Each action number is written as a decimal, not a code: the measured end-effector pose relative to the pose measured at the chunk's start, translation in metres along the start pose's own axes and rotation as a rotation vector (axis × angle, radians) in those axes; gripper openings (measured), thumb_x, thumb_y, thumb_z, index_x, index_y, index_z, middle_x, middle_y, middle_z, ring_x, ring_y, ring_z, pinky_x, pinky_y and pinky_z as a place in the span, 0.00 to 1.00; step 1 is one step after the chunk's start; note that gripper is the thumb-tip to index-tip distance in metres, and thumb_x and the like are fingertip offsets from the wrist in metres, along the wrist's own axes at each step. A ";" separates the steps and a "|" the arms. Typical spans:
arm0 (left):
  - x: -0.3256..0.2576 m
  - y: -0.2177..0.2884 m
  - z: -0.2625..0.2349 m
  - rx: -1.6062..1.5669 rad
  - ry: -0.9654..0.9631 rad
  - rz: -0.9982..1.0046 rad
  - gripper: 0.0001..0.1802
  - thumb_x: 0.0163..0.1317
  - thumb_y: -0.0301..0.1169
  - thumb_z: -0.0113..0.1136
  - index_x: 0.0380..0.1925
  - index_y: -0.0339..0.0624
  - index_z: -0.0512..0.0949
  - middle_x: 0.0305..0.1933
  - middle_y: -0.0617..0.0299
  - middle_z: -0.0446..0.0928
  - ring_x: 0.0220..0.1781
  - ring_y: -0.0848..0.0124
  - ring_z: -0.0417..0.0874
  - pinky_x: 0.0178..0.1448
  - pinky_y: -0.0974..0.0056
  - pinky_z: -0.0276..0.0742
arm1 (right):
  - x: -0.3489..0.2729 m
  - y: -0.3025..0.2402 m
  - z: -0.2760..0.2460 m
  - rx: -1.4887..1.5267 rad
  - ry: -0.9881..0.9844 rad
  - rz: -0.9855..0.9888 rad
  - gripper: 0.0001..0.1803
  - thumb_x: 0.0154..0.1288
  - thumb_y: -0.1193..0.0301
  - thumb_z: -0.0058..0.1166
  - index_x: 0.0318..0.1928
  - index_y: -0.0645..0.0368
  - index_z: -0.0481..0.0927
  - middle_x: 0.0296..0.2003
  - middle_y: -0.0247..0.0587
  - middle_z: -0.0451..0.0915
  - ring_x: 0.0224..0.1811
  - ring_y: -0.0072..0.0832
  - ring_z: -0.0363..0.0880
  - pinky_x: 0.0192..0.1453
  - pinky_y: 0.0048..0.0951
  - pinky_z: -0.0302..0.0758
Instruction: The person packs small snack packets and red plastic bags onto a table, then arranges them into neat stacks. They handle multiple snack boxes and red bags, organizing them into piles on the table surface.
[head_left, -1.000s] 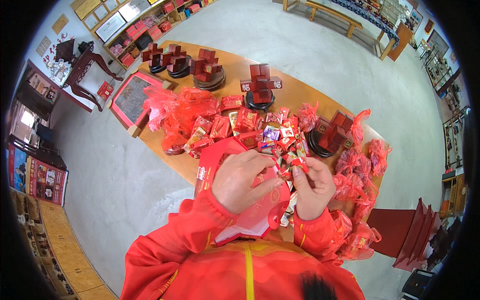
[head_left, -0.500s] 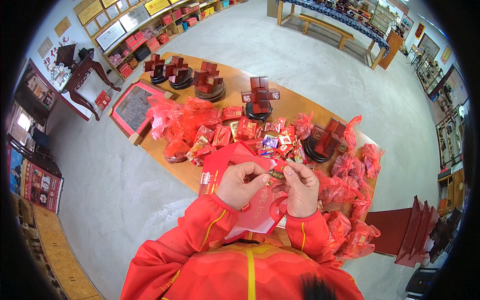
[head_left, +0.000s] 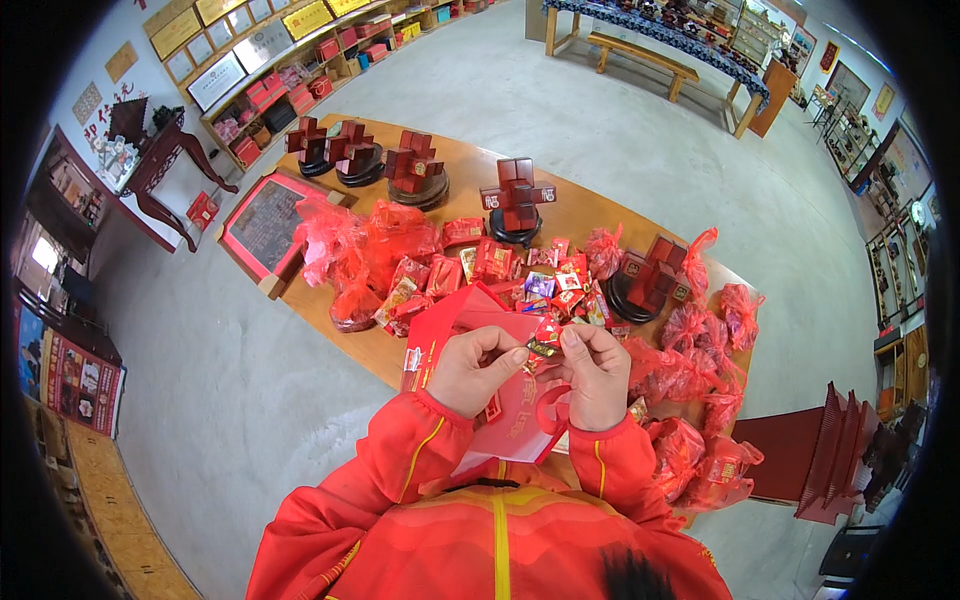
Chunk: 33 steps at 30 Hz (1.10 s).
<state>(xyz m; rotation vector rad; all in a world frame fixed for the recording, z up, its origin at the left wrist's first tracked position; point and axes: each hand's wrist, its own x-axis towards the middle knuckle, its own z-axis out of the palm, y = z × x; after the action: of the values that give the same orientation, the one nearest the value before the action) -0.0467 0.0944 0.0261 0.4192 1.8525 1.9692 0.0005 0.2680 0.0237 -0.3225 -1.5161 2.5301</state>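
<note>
My left hand (head_left: 475, 372) and my right hand (head_left: 596, 372) meet over a red paper gift bag (head_left: 505, 415) held against my chest. Together the fingertips pinch a small wrapped candy (head_left: 545, 345) just above the bag's open top. Both sleeves are red with yellow piping. Right behind my hands, a heap of small red and mixed-colour candy packets (head_left: 520, 275) lies on the wooden table (head_left: 585, 215). A second red box or bag (head_left: 440, 325) sits by my left hand.
Red mesh pouches are piled at the table's left (head_left: 365, 250) and right (head_left: 700, 330). Several dark red wooden puzzle blocks on round stands (head_left: 517, 205) line the far edge. A framed board (head_left: 265, 225) leans at the left end. Shelves and benches stand beyond.
My hands have drawn back from the candy heap toward my chest with a small wrapped candy, and now hold it over the bag's opening.
</note>
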 end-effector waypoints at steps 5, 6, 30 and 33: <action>0.001 0.018 0.001 0.414 0.170 0.329 0.07 0.67 0.26 0.62 0.42 0.35 0.81 0.34 0.63 0.77 0.38 0.74 0.78 0.44 0.69 0.75 | 0.002 0.000 0.005 -0.223 -0.071 -0.185 0.07 0.73 0.73 0.56 0.44 0.64 0.80 0.35 0.34 0.81 0.31 0.19 0.81 0.36 0.20 0.79; 0.002 0.021 0.001 0.488 0.222 0.412 0.07 0.66 0.26 0.62 0.42 0.35 0.81 0.34 0.62 0.77 0.38 0.72 0.79 0.44 0.68 0.75 | 0.001 -0.001 0.006 -0.260 -0.091 -0.208 0.06 0.73 0.74 0.56 0.44 0.65 0.80 0.36 0.34 0.80 0.32 0.18 0.80 0.36 0.20 0.78; 0.014 0.016 -0.013 0.018 0.388 0.209 0.06 0.72 0.27 0.54 0.37 0.36 0.74 0.28 0.68 0.74 0.27 0.83 0.74 0.29 0.74 0.69 | 0.001 0.001 0.032 -0.891 -0.113 -1.047 0.11 0.58 0.82 0.60 0.43 0.65 0.80 0.38 0.48 0.80 0.34 0.43 0.79 0.34 0.37 0.77; 0.007 0.017 -0.015 -0.107 0.296 0.085 0.06 0.74 0.28 0.54 0.40 0.37 0.73 0.33 0.65 0.77 0.28 0.79 0.78 0.33 0.74 0.75 | -0.003 0.010 0.029 -0.721 -0.061 -0.869 0.11 0.62 0.82 0.59 0.46 0.65 0.79 0.43 0.50 0.81 0.40 0.42 0.82 0.41 0.35 0.79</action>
<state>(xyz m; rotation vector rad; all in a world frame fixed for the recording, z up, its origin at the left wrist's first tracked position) -0.0619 0.0841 0.0413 0.1838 1.9161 2.2790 -0.0049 0.2375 0.0283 0.2893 -1.9667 1.3094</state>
